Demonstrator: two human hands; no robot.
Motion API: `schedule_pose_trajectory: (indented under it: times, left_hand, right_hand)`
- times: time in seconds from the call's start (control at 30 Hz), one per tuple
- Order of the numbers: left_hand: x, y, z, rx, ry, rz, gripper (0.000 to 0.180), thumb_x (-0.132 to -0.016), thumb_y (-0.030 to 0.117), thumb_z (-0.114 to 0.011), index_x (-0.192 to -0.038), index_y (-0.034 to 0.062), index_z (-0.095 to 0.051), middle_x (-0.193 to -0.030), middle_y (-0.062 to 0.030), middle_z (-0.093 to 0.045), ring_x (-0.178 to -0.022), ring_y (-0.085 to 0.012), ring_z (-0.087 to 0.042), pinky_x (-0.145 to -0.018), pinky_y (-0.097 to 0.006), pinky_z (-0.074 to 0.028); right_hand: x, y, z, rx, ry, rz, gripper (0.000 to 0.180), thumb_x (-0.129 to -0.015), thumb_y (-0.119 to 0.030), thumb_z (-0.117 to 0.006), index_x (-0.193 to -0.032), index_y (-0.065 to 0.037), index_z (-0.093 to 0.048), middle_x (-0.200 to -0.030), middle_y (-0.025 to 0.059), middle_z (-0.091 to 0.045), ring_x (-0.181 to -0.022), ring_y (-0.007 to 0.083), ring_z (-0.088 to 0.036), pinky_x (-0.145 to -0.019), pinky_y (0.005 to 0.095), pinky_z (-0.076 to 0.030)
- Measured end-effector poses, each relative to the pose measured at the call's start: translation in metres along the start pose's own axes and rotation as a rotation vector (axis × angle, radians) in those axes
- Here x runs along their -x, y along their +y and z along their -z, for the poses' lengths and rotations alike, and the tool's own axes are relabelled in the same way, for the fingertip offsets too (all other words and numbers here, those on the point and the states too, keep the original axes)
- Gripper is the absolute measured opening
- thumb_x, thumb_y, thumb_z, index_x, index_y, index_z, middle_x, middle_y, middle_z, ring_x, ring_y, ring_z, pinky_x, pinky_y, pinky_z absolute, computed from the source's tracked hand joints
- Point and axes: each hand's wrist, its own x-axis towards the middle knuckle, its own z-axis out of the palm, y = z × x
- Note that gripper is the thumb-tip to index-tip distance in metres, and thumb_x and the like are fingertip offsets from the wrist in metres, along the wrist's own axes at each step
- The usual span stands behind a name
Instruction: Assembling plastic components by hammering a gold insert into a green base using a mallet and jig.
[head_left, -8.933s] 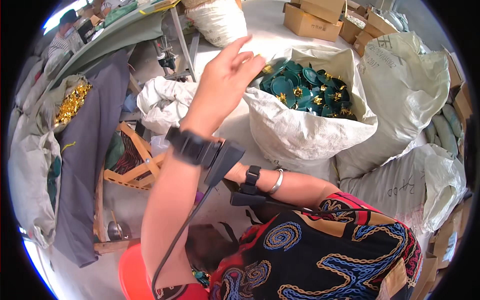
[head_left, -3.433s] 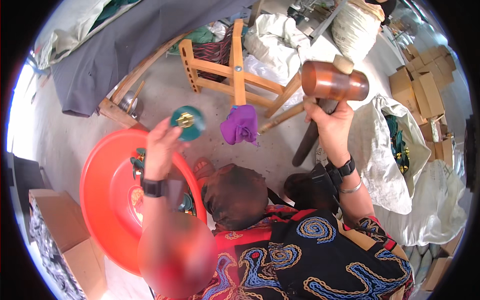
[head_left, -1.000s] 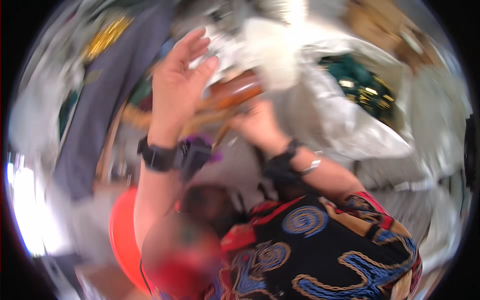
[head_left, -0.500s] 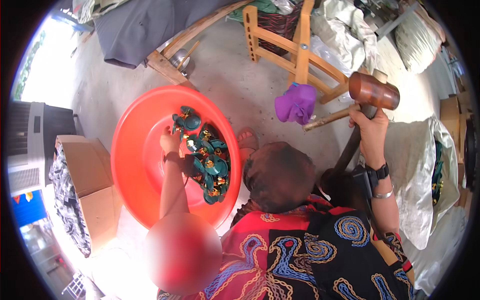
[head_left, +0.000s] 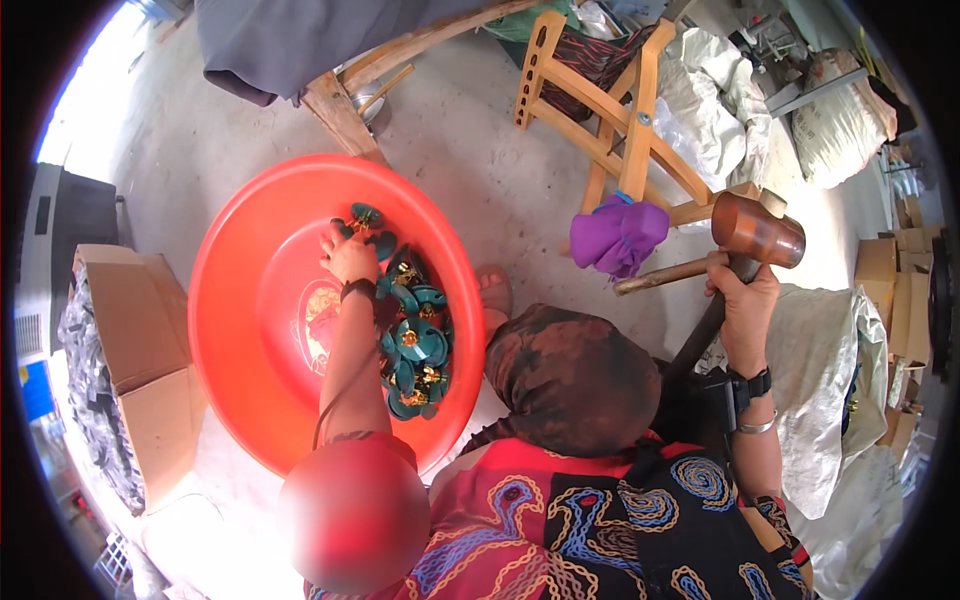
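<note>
Floor: We look down on a grey floor [head_left: 440, 190], specked and bare in the middle, with bright glare at the lower left.
Red basin: A wide, round red basin [head_left: 240, 390] sits on the floor, a pale printed picture on its bottom.
Green pieces: Dark green discs [head_left: 420, 342] with gold-coloured centres lie heaped along the basin's right side, some tipped on edge.
Left hand: The left hand [head_left: 350, 258] is inside the basin, fingers bent at the heap's upper end; we cannot tell whether they grip a piece.
Right hand: The right hand [head_left: 745, 300] is wrapped firmly just below the amber-brown head of a mallet [head_left: 745, 228]. A pale stick [head_left: 660, 276] points left from it, and a dark shaft [head_left: 697, 340] slants down; we cannot make out how these join.
Wooden stand: Beyond the basin stands a crossed wooden stand [head_left: 640, 130], purple cloth [head_left: 618, 237] bunched at its near end.
Upper left: Grey cloth [head_left: 320, 40] drapes near a wooden frame [head_left: 335, 115].
Left edge: We see a cardboard box [head_left: 150, 330] of grey-black material.
Right side: Whitish sacks [head_left: 820, 400] slump near stacked cartons [head_left: 877, 278].
</note>
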Motion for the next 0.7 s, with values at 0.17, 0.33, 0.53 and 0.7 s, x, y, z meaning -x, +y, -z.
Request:
schedule_pose_trajectory:
  times: [0.17, 0.33, 0.53, 0.7]
  left_hand:
    - [0.011, 0.005, 0.040, 0.355, 0.204, -0.124, 0.017, -0.072, 0.019, -0.068, -0.088, 0.0171, -0.069, -0.102, -0.0142, -0.060, -0.089, -0.0279, -0.062, -0.067, -0.041, -0.050]
    - [0.019, 0.067, 0.131, 0.970, 0.032, -0.224, 0.017, -0.080, 0.004, -0.060, -0.095, 0.0079, -0.067, -0.073, -0.0138, -0.064, -0.064, -0.0200, -0.064, -0.059, -0.029, -0.050]
    - [0.076, 0.177, 0.212, 1.789, -0.656, -0.534, 0.019, -0.086, 0.003, -0.054, -0.104, -0.0024, -0.060, -0.091, -0.0067, -0.062, -0.071, -0.0147, -0.060, -0.059, -0.028, -0.052]
    - [0.091, 0.241, 0.194, 1.689, -0.987, -0.601, 0.011, -0.086, 0.005, -0.059, -0.096, -0.0001, -0.060, -0.075, -0.0038, -0.061, -0.064, -0.0100, -0.060, -0.052, -0.022, -0.048]
  right_hand:
    - [0.001, -0.002, -0.001, 0.023, 0.019, 0.011, 0.020, -0.074, 0.009, -0.061, -0.092, 0.000, -0.057, -0.075, 0.0034, -0.060, -0.058, 0.0086, -0.054, -0.052, 0.0227, -0.045]
    - [0.003, -0.012, 0.010, -0.020, -0.008, 0.111, 0.023, -0.074, 0.006, -0.062, -0.096, 0.000, -0.058, -0.079, 0.0042, -0.061, -0.061, 0.0104, -0.054, -0.055, 0.0240, -0.046]
    - [-0.010, -0.049, 0.010, -0.106, 0.111, 0.302, 0.025, -0.074, 0.010, -0.062, -0.097, 0.002, -0.056, -0.078, 0.0058, -0.061, -0.060, 0.0120, -0.056, -0.056, 0.0260, -0.047]
    - [-0.007, -0.096, 0.013, 0.029, 0.111, 0.471, 0.022, -0.072, 0.005, -0.067, -0.093, 0.000, -0.059, -0.078, 0.0025, -0.065, -0.067, 0.0079, -0.060, -0.062, 0.0229, -0.049]
